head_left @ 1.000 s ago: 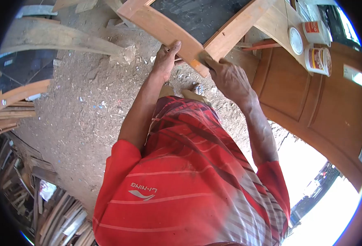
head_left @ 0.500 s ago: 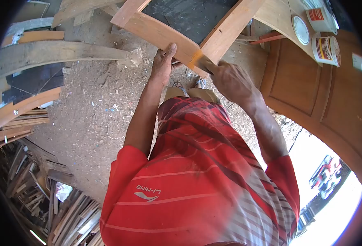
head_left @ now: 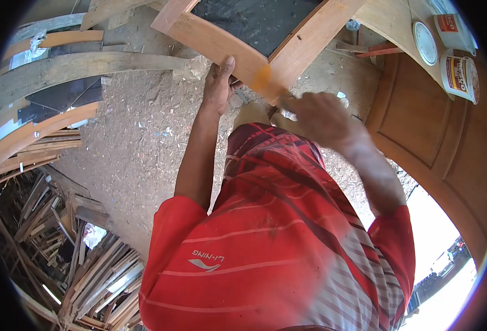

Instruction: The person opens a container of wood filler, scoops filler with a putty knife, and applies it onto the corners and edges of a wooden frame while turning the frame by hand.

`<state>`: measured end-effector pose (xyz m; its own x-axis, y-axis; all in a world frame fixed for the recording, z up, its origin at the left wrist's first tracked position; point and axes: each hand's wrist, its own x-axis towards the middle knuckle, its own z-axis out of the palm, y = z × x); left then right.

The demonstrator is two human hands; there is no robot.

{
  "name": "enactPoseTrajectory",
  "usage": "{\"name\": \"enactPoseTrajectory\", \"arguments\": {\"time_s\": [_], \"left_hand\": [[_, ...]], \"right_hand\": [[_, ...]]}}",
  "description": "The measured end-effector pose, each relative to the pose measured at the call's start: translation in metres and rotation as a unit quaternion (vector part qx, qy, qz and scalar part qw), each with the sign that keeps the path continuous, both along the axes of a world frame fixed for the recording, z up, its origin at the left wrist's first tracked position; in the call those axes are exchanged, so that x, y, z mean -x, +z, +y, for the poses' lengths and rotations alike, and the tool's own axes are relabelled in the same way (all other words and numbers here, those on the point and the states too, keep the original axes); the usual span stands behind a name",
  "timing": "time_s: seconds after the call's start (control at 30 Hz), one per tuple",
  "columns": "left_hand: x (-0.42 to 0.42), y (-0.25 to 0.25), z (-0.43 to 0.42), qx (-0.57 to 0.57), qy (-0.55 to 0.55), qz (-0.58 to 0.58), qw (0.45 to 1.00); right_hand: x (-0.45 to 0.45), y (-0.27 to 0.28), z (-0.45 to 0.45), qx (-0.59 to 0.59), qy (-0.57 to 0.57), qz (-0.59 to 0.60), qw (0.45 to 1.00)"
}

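Note:
A wooden frame (head_left: 229,44) with a dark panel (head_left: 254,25) set inside it lies in front of me. My left hand (head_left: 220,88) grips its near edge, thumb on top and fingers curled beneath. A smear of orange filler (head_left: 262,78) marks the frame near the corner joint. My right hand (head_left: 329,121), blurred by motion, is closed around what looks like a putty knife (head_left: 285,99). The knife's tip is beside the filler at the frame's near edge; blur hides whether it touches.
Two labelled tubs (head_left: 459,77) and a round white lid (head_left: 424,43) rest on a board at the right. Below them stands a brown panelled door (head_left: 414,110). A curved plank (head_left: 89,69) extends from the left, above stacked wood scraps (head_left: 100,281). Shavings litter the dirt floor (head_left: 138,143).
My right hand has shifted right and slightly toward me with the putty knife. My left hand keeps its grip on the frame. The whole view has shifted slightly.

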<state>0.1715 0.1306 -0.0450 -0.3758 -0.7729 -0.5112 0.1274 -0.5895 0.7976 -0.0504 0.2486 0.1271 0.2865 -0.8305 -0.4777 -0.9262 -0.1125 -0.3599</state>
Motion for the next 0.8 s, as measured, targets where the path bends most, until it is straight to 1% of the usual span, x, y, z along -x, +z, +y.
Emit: {"name": "enactPoseTrajectory", "arguments": {"time_s": [0.03,0.07,0.1,0.13,0.17,0.23,0.3,0.33,0.4,0.47,0.5,0.6,0.63,0.67,0.73,0.8], "left_hand": [[0.001,0.001,0.002,0.004,0.007,-0.002,1.0],[0.003,0.003,0.003,0.006,0.011,-0.003,1.0],[0.005,0.006,0.004,0.008,0.012,-0.003,1.0],[0.007,0.008,0.004,0.012,0.007,-0.004,1.0],[0.008,0.011,0.006,0.018,0.004,-0.003,1.0],[0.004,0.011,0.009,0.016,-0.005,-0.004,1.0],[-0.001,0.001,0.005,0.013,-0.017,-0.007,1.0],[-0.001,0.006,0.001,0.008,-0.021,-0.006,1.0],[-0.003,0.014,0.003,-0.008,-0.035,-0.007,0.999],[-0.009,0.019,0.001,0.005,-0.068,-0.007,0.998],[-0.015,0.019,-0.006,0.012,-0.089,-0.005,0.996],[-0.051,0.015,-0.033,-0.048,-0.182,0.002,0.982],[-0.061,0.011,-0.047,-0.052,-0.17,-0.018,0.984],[-0.072,0.006,-0.063,-0.056,-0.107,-0.003,0.993],[-0.087,-0.001,-0.1,-0.069,0.027,0.028,0.997],[-0.097,0.008,-0.143,-0.015,0.059,-0.018,0.998]], "right_hand": [[0.022,0.003,0.009,0.022,-0.011,-0.013,1.0],[0.046,-0.015,0.019,0.067,-0.007,-0.014,0.998],[0.057,0.004,0.012,-0.035,-0.12,-0.06,0.99],[0.064,0.016,0.02,0.003,-0.188,-0.104,0.977],[0.072,0.018,0.03,-0.006,-0.231,-0.125,0.965],[0.081,0.018,0.048,-0.009,-0.298,-0.17,0.939],[0.073,0.013,0.062,0.01,-0.34,-0.225,0.913],[0.059,0.02,0.059,-0.012,-0.394,-0.253,0.883],[0.042,0.004,0.056,-0.019,-0.427,-0.316,0.847],[0.017,-0.015,0.044,0.012,-0.436,-0.345,0.831],[0.0,-0.014,0.027,0.014,-0.44,-0.34,0.831],[-0.052,-0.016,-0.033,0.042,-0.423,-0.327,0.844],[-0.069,-0.02,-0.055,0.048,-0.43,-0.314,0.845],[-0.077,-0.04,-0.071,0.079,-0.402,-0.274,0.87],[-0.099,-0.042,-0.117,0.07,-0.396,-0.278,0.873],[-0.114,-0.048,-0.151,0.081,-0.395,-0.28,0.871]]}}
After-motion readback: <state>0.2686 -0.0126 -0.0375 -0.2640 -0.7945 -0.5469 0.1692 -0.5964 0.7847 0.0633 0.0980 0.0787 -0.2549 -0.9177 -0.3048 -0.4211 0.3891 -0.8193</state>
